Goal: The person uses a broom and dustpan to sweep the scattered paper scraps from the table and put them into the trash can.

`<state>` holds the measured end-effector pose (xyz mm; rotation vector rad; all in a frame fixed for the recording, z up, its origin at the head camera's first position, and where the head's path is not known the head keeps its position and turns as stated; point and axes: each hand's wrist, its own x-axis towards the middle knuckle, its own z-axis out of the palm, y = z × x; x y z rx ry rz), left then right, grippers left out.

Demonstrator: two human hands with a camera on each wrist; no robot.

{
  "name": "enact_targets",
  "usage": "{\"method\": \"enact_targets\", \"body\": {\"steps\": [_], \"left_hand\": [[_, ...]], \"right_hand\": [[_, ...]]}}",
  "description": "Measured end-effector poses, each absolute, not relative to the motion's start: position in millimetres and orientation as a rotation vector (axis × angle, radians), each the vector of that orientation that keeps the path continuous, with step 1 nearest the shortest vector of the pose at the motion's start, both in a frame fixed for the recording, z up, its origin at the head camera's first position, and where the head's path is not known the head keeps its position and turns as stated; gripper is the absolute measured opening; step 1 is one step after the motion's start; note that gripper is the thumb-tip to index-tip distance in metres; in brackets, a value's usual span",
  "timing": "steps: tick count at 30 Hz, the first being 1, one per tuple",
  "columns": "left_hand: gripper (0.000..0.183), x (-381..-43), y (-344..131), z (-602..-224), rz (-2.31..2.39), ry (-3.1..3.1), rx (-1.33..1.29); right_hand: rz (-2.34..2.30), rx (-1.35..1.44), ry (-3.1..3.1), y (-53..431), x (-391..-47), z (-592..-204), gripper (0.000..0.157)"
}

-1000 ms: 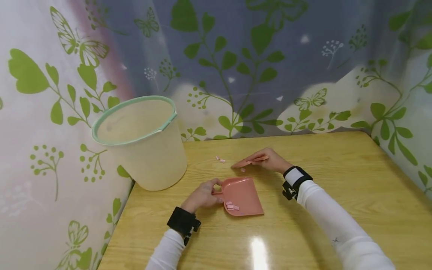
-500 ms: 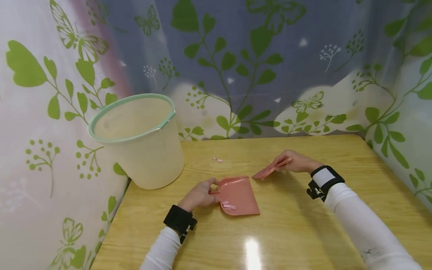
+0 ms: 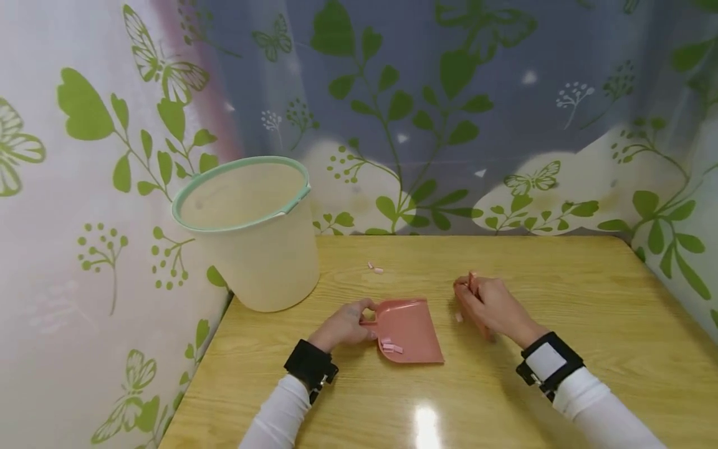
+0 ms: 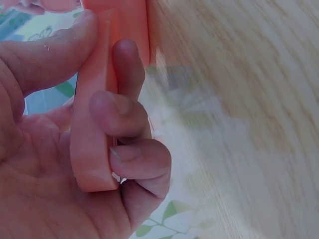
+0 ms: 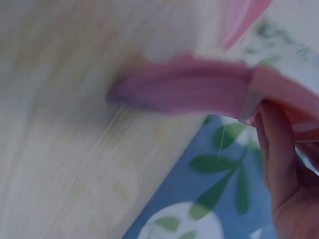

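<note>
My left hand (image 3: 344,324) grips the short handle of a salmon-pink dustpan (image 3: 412,324), which lies on the table with its wide edge facing right. In the left wrist view, thumb and fingers wrap around that handle (image 4: 92,139). Several small pink pieces (image 3: 391,347) sit inside the pan near its handle end. Right of the pan, my right hand (image 3: 496,308) holds a matching small brush (image 3: 475,318); its pink bristles (image 5: 184,87) are blurred against the tabletop in the right wrist view. One loose pink piece (image 3: 459,317) lies between pan and brush.
Two more pink pieces (image 3: 374,268) lie on the wooden table (image 3: 550,268) behind the dustpan. A tall cream bucket (image 3: 263,262) with a green rim stands at the back left. Leaf-patterned curtain (image 3: 426,125) hangs behind and along both sides.
My right hand has carried the brush rightward, away from the back pieces, and turned it beyond the pan's wide edge. The left hand still holds the dustpan in place; the head view has shifted slightly.
</note>
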<state>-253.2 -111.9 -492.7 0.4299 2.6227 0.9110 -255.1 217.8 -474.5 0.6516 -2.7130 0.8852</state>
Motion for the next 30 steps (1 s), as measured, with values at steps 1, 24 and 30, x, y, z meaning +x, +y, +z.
{"method": "enact_targets", "body": {"steps": [1,24,30], "left_hand": [[0.051,-252.5,-111.9,-493.2,0.918,2.618,0.410],[0.053,-257.8,-107.3,-493.6,0.848,2.617,0.368],[0.053,-256.6,-106.4,-491.8,0.857,2.618,0.351]], "right_hand": [[0.928,0.655,-2.697,213.6,-250.5,-474.7,0.032],[1.018,0.452,-2.616,138.1,-220.2,-466.2,0.044],[1.126,0.533,-2.614,122.6,-220.1,-461.4,0.026]]}}
